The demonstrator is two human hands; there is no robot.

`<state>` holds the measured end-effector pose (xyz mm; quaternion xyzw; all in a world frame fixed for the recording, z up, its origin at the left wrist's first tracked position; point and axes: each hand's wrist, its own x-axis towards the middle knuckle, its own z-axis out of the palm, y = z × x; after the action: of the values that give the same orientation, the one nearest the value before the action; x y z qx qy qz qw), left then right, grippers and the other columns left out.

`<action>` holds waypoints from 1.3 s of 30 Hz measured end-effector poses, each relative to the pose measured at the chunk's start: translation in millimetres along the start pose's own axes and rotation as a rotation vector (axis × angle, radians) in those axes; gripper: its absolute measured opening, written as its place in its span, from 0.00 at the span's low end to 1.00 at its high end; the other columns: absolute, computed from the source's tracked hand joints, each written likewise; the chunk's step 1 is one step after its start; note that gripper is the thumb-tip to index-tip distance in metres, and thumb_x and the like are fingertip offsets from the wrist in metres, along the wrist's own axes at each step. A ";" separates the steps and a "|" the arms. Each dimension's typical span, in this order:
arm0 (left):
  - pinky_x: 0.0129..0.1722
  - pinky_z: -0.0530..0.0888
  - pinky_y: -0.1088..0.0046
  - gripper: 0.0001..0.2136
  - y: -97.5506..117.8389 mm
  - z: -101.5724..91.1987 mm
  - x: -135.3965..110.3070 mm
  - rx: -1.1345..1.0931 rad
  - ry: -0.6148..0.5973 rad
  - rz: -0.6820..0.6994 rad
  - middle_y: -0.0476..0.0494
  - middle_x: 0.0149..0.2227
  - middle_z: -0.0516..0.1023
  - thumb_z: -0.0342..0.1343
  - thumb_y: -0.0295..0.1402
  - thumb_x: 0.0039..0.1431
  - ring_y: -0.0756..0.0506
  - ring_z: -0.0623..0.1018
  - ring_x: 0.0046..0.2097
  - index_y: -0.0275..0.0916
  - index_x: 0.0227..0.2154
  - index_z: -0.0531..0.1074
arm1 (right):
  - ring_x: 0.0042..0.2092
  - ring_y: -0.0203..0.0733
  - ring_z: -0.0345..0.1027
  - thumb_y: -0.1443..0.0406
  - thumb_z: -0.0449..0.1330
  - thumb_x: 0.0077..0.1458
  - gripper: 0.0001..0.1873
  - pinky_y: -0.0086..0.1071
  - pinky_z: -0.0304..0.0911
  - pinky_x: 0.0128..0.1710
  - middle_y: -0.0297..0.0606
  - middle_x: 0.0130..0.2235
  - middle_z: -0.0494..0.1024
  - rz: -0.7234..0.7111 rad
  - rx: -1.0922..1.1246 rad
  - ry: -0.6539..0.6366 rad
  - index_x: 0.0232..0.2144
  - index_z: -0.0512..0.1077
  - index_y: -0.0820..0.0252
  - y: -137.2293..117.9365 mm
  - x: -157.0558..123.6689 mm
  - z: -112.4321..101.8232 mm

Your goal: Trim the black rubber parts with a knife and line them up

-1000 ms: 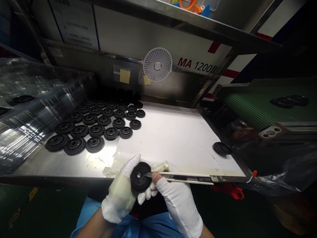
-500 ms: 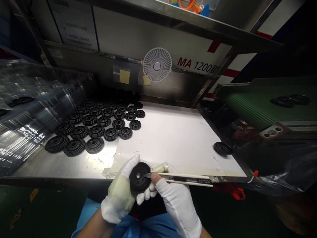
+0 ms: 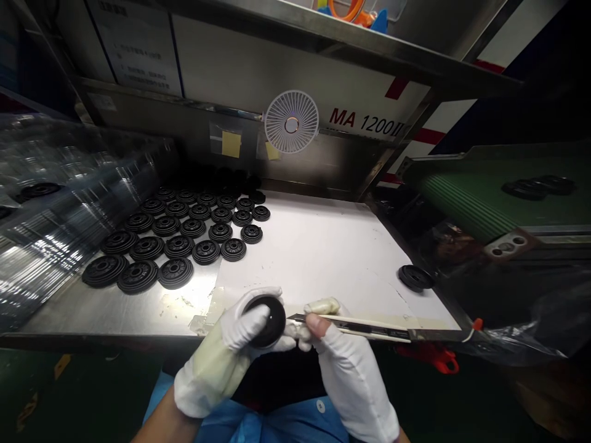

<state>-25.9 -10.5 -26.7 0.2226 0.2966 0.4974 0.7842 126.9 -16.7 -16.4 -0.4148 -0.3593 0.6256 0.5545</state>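
Note:
In my gloved left hand (image 3: 226, 344) is a round black plastic disc (image 3: 272, 323), held by its edge with the thumb across its face. A smooth, dark, dished side of it faces up. My right hand (image 3: 346, 363), gloved with the thumb tip bare, is closed around a utility knife (image 3: 364, 327) with a pale and black handle. The blade points left and its tip is close to the disc's right edge; whether they touch I cannot tell. Left of my hands, several similar stepped black discs (image 3: 176, 272) lie in rows on the table.
Another black disc (image 3: 415, 278) lies at the right of the white sheet (image 3: 323, 258). Stacked clear plastic trays (image 3: 83, 209) stand at left. A green conveyor (image 3: 466, 191) carrying black parts is at right. A small fan (image 3: 291, 123) hangs at the back, and a red-handled tool (image 3: 438, 357) below the front edge.
My left hand has turned the disc over, from its holed face to its smooth dished side. The knife has drawn back to the right, off the disc's face.

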 end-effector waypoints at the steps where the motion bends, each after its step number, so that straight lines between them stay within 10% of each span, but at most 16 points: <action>1: 0.43 0.73 0.62 0.15 1.1 -0.9 0.4 0.057 0.041 0.039 0.40 0.38 0.78 0.58 0.34 0.54 0.42 0.77 0.40 0.38 0.45 0.71 | 0.28 0.35 0.62 0.66 0.60 0.55 0.06 0.31 0.61 0.30 0.32 0.25 0.69 -0.033 -0.033 0.032 0.27 0.69 0.60 -3.2 -0.4 -1.5; 9: 0.41 0.73 0.70 0.10 -7.1 -10.7 9.3 0.365 0.072 0.251 0.45 0.33 0.80 0.65 0.27 0.42 0.45 0.78 0.36 0.40 0.31 0.77 | 0.24 0.34 0.59 0.63 0.61 0.54 0.10 0.31 0.58 0.25 0.32 0.22 0.67 -0.009 -0.097 0.022 0.24 0.67 0.60 0.1 -10.8 6.4; 26: 0.43 0.72 0.64 0.03 -10.1 1.8 6.7 0.103 0.001 0.085 0.45 0.27 0.79 0.59 0.30 0.49 0.40 0.78 0.37 0.38 0.28 0.76 | 0.24 0.35 0.60 0.64 0.63 0.51 0.07 0.30 0.58 0.23 0.32 0.22 0.69 0.028 -0.031 0.056 0.25 0.71 0.59 1.9 -14.9 11.9; 39: 0.41 0.71 0.67 0.09 -11.0 -13.6 9.2 0.375 0.049 0.133 0.43 0.31 0.80 0.64 0.27 0.42 0.43 0.77 0.35 0.38 0.31 0.77 | 0.21 0.33 0.59 0.62 0.62 0.53 0.12 0.28 0.55 0.21 0.32 0.19 0.68 0.087 -0.132 -0.105 0.22 0.68 0.62 -7.9 -13.4 4.4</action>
<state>-25.1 -5.8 -45.8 0.3718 0.3878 0.4895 0.6869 126.5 -28.9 -5.9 -0.4323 -0.4098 0.6449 0.4789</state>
